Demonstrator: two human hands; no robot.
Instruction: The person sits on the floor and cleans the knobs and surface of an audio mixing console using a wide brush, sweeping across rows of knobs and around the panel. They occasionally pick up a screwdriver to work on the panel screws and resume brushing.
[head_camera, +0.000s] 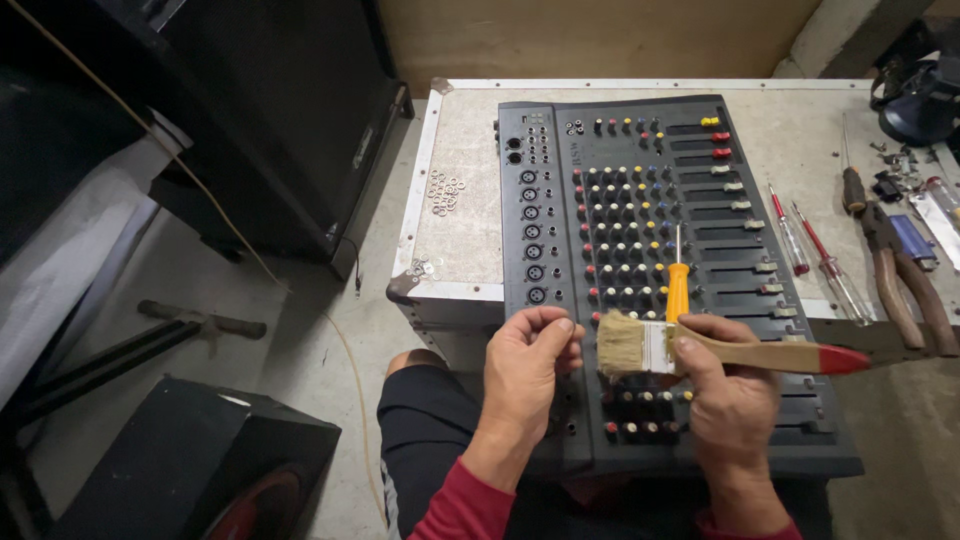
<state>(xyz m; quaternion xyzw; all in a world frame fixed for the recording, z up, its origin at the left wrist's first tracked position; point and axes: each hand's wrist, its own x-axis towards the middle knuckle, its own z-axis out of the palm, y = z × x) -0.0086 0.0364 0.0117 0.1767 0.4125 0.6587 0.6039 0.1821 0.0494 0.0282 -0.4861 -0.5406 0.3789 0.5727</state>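
Gripping paintbrush (690, 350) in right hand (730, 390), left hand (525, 365) beside bristles, above mixer (650, 250)

My right hand (728, 385) covers the middle of the brush (700, 350) handle and the lower end of the orange screwdriver (678, 285). My left hand (525, 370) pinches its fingertips together, but whatever sits between them is too small to tell. Both hands hide the knobs of the mixer (660, 270) beneath them. The pliers (905, 275) and the dark gear at top right run off the edge. The washers (445, 190) are too small to count.
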